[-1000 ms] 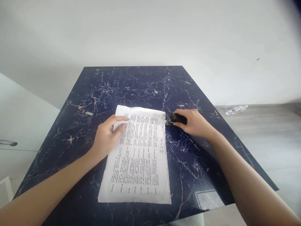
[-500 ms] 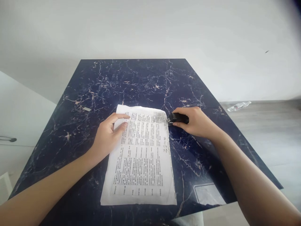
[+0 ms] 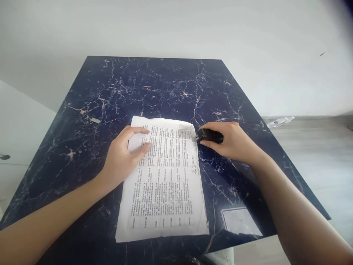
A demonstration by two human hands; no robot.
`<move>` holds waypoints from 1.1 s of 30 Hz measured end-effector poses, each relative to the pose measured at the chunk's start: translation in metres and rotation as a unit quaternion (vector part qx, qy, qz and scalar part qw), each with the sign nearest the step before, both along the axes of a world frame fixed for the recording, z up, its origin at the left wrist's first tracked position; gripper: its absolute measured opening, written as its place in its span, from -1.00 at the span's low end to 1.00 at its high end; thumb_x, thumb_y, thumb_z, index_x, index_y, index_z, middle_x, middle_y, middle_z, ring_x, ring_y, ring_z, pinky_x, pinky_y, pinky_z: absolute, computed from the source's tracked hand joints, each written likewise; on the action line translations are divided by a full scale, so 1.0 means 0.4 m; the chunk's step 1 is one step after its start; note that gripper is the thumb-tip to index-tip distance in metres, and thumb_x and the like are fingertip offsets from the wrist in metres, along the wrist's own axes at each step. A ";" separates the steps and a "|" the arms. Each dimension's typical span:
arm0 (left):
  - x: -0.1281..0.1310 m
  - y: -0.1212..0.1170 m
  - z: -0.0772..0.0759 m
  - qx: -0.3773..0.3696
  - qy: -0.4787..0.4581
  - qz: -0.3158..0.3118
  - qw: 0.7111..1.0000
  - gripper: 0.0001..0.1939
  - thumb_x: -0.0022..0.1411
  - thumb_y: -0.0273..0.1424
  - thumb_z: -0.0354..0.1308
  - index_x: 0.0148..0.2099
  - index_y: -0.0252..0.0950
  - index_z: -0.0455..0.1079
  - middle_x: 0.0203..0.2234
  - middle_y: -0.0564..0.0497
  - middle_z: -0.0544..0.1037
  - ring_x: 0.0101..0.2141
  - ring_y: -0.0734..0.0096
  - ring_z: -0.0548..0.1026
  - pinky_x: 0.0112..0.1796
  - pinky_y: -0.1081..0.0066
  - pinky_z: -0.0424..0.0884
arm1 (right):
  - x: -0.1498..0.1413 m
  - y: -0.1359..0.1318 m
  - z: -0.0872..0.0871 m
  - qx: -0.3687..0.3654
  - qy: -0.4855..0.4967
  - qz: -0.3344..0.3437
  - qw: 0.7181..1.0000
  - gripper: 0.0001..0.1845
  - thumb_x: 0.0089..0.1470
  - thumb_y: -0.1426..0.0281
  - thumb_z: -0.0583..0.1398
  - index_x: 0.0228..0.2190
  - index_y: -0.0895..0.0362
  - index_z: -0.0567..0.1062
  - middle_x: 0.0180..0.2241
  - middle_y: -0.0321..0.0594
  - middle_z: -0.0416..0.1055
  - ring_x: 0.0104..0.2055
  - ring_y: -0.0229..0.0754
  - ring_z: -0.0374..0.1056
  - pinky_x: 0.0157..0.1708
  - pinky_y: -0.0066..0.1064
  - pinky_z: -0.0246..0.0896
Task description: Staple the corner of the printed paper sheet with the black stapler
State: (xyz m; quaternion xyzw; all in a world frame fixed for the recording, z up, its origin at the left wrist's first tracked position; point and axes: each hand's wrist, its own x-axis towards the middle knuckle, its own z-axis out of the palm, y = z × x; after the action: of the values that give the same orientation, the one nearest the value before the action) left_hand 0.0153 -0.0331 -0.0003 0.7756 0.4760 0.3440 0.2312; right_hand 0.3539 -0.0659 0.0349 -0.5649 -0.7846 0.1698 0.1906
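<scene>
A stack of printed paper sheets (image 3: 162, 176) lies on the dark blue marbled table (image 3: 160, 88), its text running sideways and some handwriting near its right edge. My left hand (image 3: 128, 149) rests on the stack's upper left side, thumb and forefinger apart on the page. In my right hand (image 3: 227, 140) is a black stapler (image 3: 210, 135), gripped between thumb and fingers. The stapler's front end meets the right edge of the sheets near the top corner. Whether its jaws are around the paper cannot be made out.
A small pale strip (image 3: 95, 120), like a row of staples, lies on the table to the left. A shiny pale rectangle (image 3: 241, 221) shows near the table's front right edge. A clear plastic item (image 3: 280, 122) is on the floor beyond the right side.
The view has shifted slightly, so the table sits a little higher in it. My right hand still holds the stapler at the paper's edge; my left hand's fingers are spread slightly wider.
</scene>
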 end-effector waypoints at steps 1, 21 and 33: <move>0.000 -0.001 0.002 -0.001 -0.001 0.004 1.000 -0.74 0.30 -0.40 0.32 0.03 -0.10 0.50 -0.07 0.03 0.61 -0.10 0.16 0.59 0.02 0.10 0.52 | 0.000 0.000 0.002 -0.004 0.011 0.000 1.000 -0.71 0.20 0.22 0.31 -0.05 -0.01 0.61 -0.16 -0.19 0.63 -0.18 -0.01 0.54 -0.16 -0.16 0.40; 0.013 -0.022 0.021 -0.064 0.013 0.035 0.997 -0.75 0.29 -0.39 0.30 0.02 -0.15 0.50 -0.15 0.01 0.61 -0.18 0.18 0.57 -0.07 0.13 0.49 | -0.072 -0.007 -0.049 0.073 -0.010 -0.127 0.989 -0.41 0.49 0.10 -0.11 -0.37 0.07 0.53 -0.39 -0.12 0.49 -0.29 -0.05 0.43 -0.31 -0.23 0.16; 0.012 -0.020 0.016 -0.055 0.019 0.032 0.998 -0.74 0.29 -0.39 0.31 0.02 -0.14 0.51 -0.15 0.03 0.60 -0.21 0.22 0.56 -0.11 0.18 0.48 | -0.090 -0.006 -0.050 0.091 -0.077 -0.134 0.984 -0.44 0.49 0.17 -0.11 -0.47 0.07 0.42 -0.42 -0.15 0.49 -0.36 -0.10 0.37 -0.39 -0.25 0.05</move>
State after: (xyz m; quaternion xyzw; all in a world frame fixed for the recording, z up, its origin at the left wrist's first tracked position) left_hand 0.0201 -0.0412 0.0060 0.7526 0.5231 0.3098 0.2529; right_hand 0.3181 -0.0684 0.0150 -0.6569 -0.7263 0.0268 0.2009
